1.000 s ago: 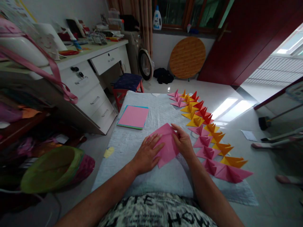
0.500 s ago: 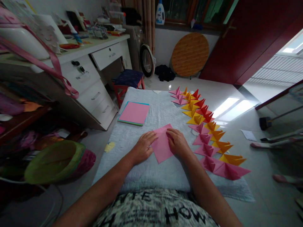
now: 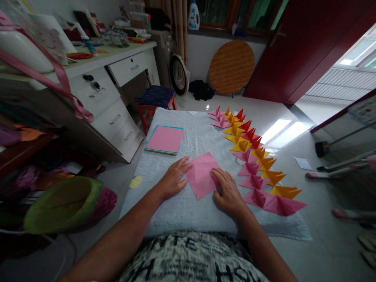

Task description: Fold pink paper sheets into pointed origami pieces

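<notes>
A pink sheet of origami paper [image 3: 202, 175] lies flat on the cloth-covered table, with faint creases across it and one corner pointing toward me. My left hand [image 3: 174, 178] rests at its left corner, fingertips on the edge, fingers stretched out. On the right side, my right hand [image 3: 228, 192] lies with fingers extended over the right edge of the sheet. Beyond my left hand sits a stack of coloured square paper [image 3: 165, 140], pink on top. To the right stand rows of folded paper cranes [image 3: 255, 181] in pink, yellow and red.
A pale blue cloth [image 3: 164, 219] covers the table. Left of it are a green basket [image 3: 63, 203] on the floor side and a white desk with drawers [image 3: 114, 117]. A stool [image 3: 155, 98] stands behind the table's far left corner. A yellow scrap [image 3: 136, 182] lies near the left edge.
My right hand has slid down and right, uncovering more of the pink sheet. My left hand has shifted slightly left, its fingers more spread. The whole view has drifted slightly.
</notes>
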`<state>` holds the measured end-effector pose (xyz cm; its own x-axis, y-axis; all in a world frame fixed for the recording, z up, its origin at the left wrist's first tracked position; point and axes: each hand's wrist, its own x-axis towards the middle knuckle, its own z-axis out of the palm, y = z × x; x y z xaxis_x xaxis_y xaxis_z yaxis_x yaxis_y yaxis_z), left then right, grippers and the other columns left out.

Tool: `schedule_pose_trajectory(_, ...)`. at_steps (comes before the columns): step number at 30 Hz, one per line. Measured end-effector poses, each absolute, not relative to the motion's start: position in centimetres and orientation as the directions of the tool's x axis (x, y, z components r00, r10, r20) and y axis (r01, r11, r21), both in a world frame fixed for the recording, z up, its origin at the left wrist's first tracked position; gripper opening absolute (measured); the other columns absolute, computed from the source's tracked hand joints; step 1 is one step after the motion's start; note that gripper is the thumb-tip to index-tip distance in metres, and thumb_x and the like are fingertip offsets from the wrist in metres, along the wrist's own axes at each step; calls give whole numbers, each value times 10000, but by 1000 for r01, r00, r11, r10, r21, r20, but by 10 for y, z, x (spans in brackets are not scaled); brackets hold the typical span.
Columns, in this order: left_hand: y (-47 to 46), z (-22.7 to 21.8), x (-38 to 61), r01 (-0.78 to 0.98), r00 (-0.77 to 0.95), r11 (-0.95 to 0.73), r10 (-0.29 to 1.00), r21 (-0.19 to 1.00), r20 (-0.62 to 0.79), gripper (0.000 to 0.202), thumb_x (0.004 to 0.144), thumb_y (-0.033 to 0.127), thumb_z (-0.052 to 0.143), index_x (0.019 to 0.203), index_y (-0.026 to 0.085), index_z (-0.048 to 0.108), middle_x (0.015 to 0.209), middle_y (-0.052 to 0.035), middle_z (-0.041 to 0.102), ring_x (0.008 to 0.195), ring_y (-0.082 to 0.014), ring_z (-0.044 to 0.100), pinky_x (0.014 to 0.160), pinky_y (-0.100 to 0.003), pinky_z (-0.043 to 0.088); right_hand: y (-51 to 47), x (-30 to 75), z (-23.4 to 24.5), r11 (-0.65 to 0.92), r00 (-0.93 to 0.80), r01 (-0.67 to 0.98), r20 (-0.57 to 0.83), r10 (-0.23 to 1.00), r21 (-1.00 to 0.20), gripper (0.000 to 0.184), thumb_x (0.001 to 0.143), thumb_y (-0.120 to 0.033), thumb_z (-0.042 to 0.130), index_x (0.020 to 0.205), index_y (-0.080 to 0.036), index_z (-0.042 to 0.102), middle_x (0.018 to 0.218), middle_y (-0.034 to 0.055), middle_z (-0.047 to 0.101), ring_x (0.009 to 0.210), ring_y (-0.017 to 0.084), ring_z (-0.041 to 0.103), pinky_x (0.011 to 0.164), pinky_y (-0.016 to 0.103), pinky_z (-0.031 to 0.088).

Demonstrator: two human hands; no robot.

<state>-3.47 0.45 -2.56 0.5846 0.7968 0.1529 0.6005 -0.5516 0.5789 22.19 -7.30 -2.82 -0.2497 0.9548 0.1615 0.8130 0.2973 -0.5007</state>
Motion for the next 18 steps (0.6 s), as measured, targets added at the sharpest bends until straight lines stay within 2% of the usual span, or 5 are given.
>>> schedule_pose_trajectory(3, 6, -25, -35, 587, 584, -545, 797, 599, 153, 584, 792, 143, 626, 1370, 164, 547, 1547, -184, 382, 1430, -322, 382, 1187, -525, 324, -72, 221, -26, 309, -264, 822, 160, 951, -478, 742, 682, -164, 499, 1422, -104, 479, 1486, 176, 503, 1418, 297, 408, 1206, 564, 220)
schedule_pose_trajectory(6, 8, -24, -36, 584, 574, -546, 801, 600, 169, 635, 748, 76, 582, 1372, 186, 546, 1558, -161, 371, 1446, -318, 354, 1192, -534, 305, -74, 221, -28, 316, -266, 833, 171, 949, -455, 726, 699, -167, 506, 1421, -107, 480, 1497, 172, 490, 1435, 304, 378, 1202, 557, 244)
schedule_pose_trajectory(11, 11, -23, -37, 623, 509, -503, 842, 599, 178, 638, 770, 139, 586, 1402, 146, 506, 1573, -183, 335, 1452, -329, 347, 1195, -517, 302, -79, 218, -35, 228, -140, 893, 241, 960, -389, 723, 764, -215, 554, 1466, -106, 423, 1577, 208, 348, 1486, 374, 246, 1163, 601, 284)
schedule_pose_trajectory(14, 10, -21, -31, 632, 498, -476, 854, 611, 150, 619, 796, 212, 602, 1404, 140, 507, 1541, -190, 379, 1425, -340, 383, 1189, -525, 303, -79, 218, -36, 228, -146, 901, 237, 961, -369, 709, 791, -227, 557, 1473, -104, 410, 1562, 218, 367, 1463, 371, 298, 1171, 598, 266)
schedule_pose_trajectory(18, 5, -19, -20, 543, 496, -447, 854, 711, 158, 638, 767, 156, 564, 1402, 138, 508, 1514, -178, 383, 1426, -308, 379, 1195, -484, 304, -78, 220, -35, 243, -162, 889, 230, 960, -387, 707, 807, -234, 553, 1485, -121, 388, 1545, 202, 400, 1450, 350, 331, 1178, 593, 257)
